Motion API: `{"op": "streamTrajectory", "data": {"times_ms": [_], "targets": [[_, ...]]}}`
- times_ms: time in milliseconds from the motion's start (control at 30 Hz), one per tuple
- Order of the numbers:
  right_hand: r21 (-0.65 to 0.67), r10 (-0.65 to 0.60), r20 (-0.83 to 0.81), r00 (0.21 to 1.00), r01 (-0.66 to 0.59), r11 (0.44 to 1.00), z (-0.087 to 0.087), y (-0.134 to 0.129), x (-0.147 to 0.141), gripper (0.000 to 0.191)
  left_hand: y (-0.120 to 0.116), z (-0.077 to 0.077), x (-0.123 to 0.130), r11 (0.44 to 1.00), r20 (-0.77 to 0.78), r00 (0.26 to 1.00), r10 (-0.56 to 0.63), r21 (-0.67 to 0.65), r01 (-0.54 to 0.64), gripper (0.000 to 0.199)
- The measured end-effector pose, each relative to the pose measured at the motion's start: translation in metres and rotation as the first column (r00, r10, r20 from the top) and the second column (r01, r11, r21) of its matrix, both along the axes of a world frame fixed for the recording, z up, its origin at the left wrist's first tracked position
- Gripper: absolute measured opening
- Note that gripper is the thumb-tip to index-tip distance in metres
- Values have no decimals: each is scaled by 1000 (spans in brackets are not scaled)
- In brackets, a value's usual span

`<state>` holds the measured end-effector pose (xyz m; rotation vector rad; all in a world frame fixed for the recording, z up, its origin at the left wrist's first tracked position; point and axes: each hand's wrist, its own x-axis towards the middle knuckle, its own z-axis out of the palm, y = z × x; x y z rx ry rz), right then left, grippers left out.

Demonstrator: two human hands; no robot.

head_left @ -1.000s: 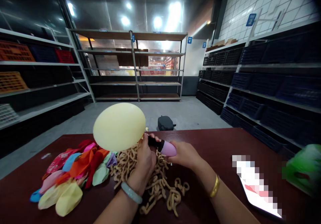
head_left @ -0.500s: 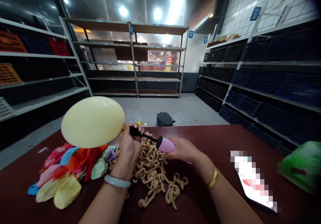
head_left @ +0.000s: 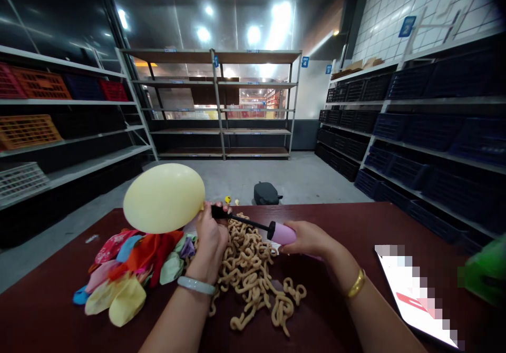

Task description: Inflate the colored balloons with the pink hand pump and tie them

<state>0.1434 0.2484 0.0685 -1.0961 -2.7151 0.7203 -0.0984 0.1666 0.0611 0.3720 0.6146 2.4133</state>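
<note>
My left hand (head_left: 211, 229) is closed around the neck of an inflated pale yellow balloon (head_left: 164, 198) and the black nozzle end of a hand balloon pump (head_left: 282, 233). The balloon points out to the left. My right hand (head_left: 306, 238) is wrapped round the pump's pale purple body. Between the hands a length of the pump's black rod shows. Below them lies a heap of tan, curled, twisted pieces (head_left: 251, 279), whose kind I cannot tell. Uninflated balloons (head_left: 136, 258) in many colours are piled left of my left hand.
The dark red table (head_left: 332, 311) carries a phone-like slab (head_left: 411, 295) with a bright screen and a green bag (head_left: 488, 271) at the right. Beyond it, a dark grey bag (head_left: 265, 193) rests on the floor. Shelves (head_left: 256, 151) and crates (head_left: 41, 84) surround the room.
My right hand has drawn the purple pump body away from my left hand, so more black rod shows. The view has shifted, moving the scene rightward and slightly down.
</note>
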Motion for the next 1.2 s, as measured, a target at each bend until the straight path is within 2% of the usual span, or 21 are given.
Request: {"op": "streamTrajectory", "data": {"times_ms": [100,267,400,533,700,1000,1200], "targets": [[38,40,-10,999,-39,999,-2,0,-2,44,4,-5,18,999,-14,999,-35,3,35,22],[181,31,-32,999,-25,983,-9,-8,-11,44,7,-14,58,988,-63,986,-154,0,154,23],[282,-14,-38,999,24,959,-14,-21,-24,43,5,-16,68,983,-59,982,-182,-5,182,24],[270,-34,-49,998,46,962,-19,-29,-34,40,4,-13,61,985,-59,984,-170,-8,170,25],[144,-20,-77,997,31,989,-18,-27,-36,43,1,-6,49,986,-71,984,-164,-28,162,23],[-55,52,-115,992,-59,997,-16,-3,-12,45,-13,14,-13,1000,-29,1000,-11,25,12,19],[-161,49,-102,994,-65,985,-13,4,-4,42,-16,14,-22,999,-13,1000,3,37,-3,17]]}}
